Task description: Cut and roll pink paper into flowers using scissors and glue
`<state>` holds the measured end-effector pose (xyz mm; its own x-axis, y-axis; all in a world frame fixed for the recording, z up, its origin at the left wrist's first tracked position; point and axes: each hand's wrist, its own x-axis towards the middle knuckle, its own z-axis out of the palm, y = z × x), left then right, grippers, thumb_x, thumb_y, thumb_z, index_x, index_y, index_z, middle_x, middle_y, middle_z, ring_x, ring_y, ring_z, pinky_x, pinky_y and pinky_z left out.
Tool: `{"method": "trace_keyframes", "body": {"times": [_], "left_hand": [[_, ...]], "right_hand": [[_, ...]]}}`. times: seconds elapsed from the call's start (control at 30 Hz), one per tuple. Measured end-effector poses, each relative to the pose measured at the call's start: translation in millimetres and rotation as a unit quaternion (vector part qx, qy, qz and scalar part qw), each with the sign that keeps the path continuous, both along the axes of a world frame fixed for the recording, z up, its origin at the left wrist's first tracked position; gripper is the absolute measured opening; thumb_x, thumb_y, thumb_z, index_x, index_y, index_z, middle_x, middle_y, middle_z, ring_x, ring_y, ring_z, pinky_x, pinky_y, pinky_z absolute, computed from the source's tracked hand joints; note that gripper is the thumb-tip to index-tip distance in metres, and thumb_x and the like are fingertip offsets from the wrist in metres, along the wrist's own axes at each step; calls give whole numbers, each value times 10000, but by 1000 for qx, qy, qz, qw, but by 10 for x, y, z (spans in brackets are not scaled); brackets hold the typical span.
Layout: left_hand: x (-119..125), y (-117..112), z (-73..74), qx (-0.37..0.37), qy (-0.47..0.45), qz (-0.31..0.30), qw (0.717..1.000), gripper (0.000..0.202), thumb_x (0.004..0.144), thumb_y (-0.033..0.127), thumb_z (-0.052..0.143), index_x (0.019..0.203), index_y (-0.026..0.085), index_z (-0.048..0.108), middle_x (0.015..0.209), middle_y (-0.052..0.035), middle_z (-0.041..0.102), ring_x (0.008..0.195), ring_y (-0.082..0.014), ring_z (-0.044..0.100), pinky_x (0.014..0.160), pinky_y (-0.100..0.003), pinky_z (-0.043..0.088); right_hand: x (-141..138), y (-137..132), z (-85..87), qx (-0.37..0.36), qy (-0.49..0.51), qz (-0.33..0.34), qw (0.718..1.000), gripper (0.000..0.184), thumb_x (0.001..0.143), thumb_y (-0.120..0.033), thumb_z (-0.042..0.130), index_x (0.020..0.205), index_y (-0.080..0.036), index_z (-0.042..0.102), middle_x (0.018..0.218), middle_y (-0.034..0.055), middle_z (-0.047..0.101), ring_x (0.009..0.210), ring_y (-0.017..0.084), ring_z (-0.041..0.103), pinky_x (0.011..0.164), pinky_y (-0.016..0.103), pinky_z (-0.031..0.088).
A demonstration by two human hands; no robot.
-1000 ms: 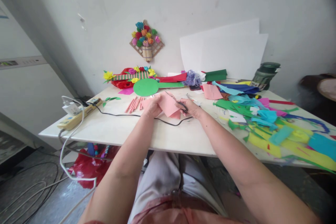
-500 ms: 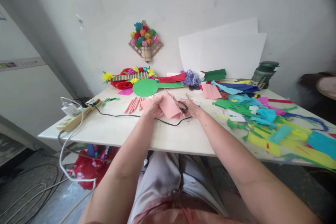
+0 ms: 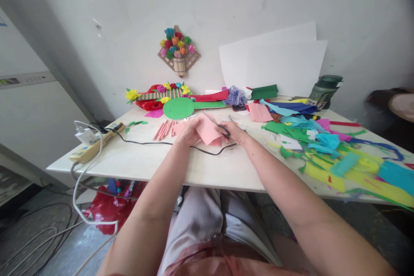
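Observation:
My left hand (image 3: 190, 133) grips a sheet of pink paper (image 3: 208, 130) by its left side, fingers closed on it. My right hand (image 3: 235, 133) is wrapped round the black handles of a pair of scissors (image 3: 224, 130). The scissors' blades point up and to the left, lying across the upper right part of the pink paper. Left of my left hand lie several pink rolled strips (image 3: 164, 130) on the table. Beyond both hands rests a green round paper piece (image 3: 178, 108) with a long green strip to its right.
A black cord (image 3: 145, 142) crosses the white table (image 3: 129, 164) under my wrists, from a power strip (image 3: 97, 144) on the left. Coloured paper scraps (image 3: 323, 142) cover the right side. A dark green bottle (image 3: 325, 92) stands at the back right; paper flowers (image 3: 186, 89) lie at the back.
Both hands stay in nearly the same place. The scissors have shifted very slightly to the left against the pink paper.

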<state>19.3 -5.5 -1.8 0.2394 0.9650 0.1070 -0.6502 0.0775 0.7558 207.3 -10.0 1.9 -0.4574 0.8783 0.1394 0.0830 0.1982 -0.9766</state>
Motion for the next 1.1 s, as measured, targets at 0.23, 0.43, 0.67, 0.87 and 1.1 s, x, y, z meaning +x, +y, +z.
{"method": "trace_keyframes", "body": {"times": [0.23, 0.43, 0.67, 0.87, 1.1], "left_hand": [[-2, -3, 3, -20, 6, 10, 1000, 198, 723, 184, 640, 914, 128, 628, 868, -92, 705, 1024, -269, 612, 983, -393, 422], [1, -12, -4, 32, 29, -35, 998, 309, 657, 261, 708, 933, 146, 630, 929, -97, 703, 1056, -280, 598, 966, -403, 428], [8, -13, -15, 51, 46, -72, 995, 330, 676, 303, 688, 956, 137, 634, 973, -121, 696, 1070, -299, 589, 964, -418, 429], [-1, 21, -48, 8, 43, -45, 998, 287, 686, 261, 681, 932, 127, 619, 879, -99, 698, 969, -266, 635, 962, -429, 439], [-3, 3, -22, 2, 54, -45, 998, 260, 725, 245, 649, 950, 122, 608, 897, -101, 691, 959, -246, 637, 962, -425, 442]], "right_hand": [[8, -13, -7, -3, -15, 8, 1000, 338, 734, -476, 602, 630, -181, 476, 416, -57, 467, 297, 67, 392, 284, 185, 230], [23, -53, 26, -14, -6, 4, 1000, 366, 695, -474, 641, 602, -173, 454, 438, -56, 472, 308, 59, 427, 292, 169, 245], [15, -56, 42, -12, -7, 4, 1000, 388, 669, -498, 661, 585, -173, 466, 425, -54, 477, 298, 64, 422, 277, 179, 246], [8, -46, 37, -2, 2, 8, 1000, 383, 666, -485, 670, 574, -172, 469, 418, -53, 480, 303, 61, 414, 285, 179, 274], [-6, -4, -1, 13, 16, -2, 1000, 354, 671, -453, 675, 583, -176, 473, 409, -71, 449, 295, 62, 384, 273, 190, 274]]}}
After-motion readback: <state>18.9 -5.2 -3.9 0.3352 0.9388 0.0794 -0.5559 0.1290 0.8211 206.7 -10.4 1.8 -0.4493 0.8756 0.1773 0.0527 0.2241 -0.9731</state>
